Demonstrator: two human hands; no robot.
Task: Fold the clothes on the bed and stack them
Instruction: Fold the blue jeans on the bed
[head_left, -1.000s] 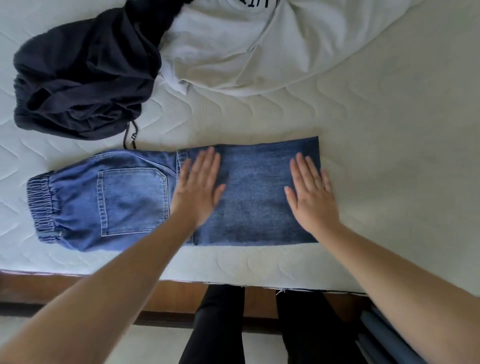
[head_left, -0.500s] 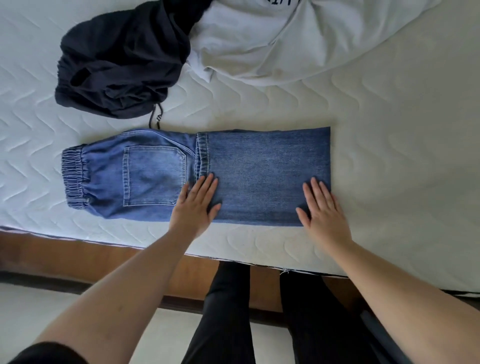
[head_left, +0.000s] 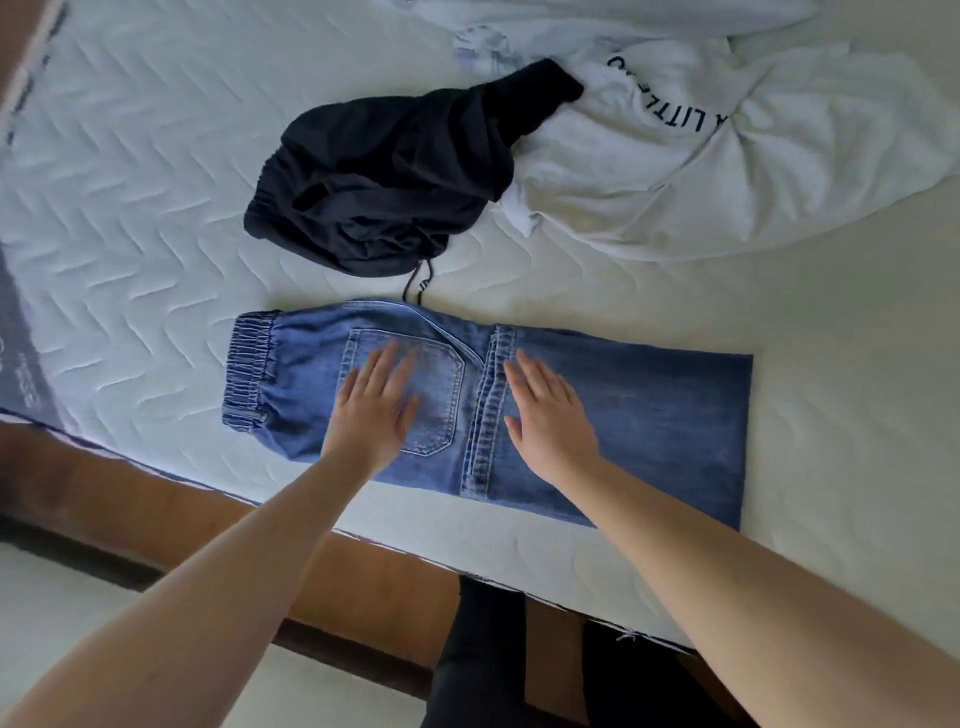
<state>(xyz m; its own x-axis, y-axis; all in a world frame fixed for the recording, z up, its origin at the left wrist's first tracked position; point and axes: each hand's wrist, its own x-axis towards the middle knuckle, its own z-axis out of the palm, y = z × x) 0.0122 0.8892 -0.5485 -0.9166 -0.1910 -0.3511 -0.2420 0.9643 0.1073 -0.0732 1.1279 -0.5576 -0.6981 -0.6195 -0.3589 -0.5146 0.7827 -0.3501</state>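
Both hands are shifting left along the jeans (head_left: 623, 415) compared with the earlier frame. Left hand (head_left: 371, 410) is pressing the back pocket, fingers flat and slightly apart; right hand (head_left: 548, 415) is lying just right of the hem seam, fingers together, gripping nothing. Jeans are lying half-folded near the mattress (head_left: 130, 182) edge. Farther off, black shorts (head_left: 384, 171) and white shirt (head_left: 701, 166) are still waiting unfolded; no stack is yet forming.
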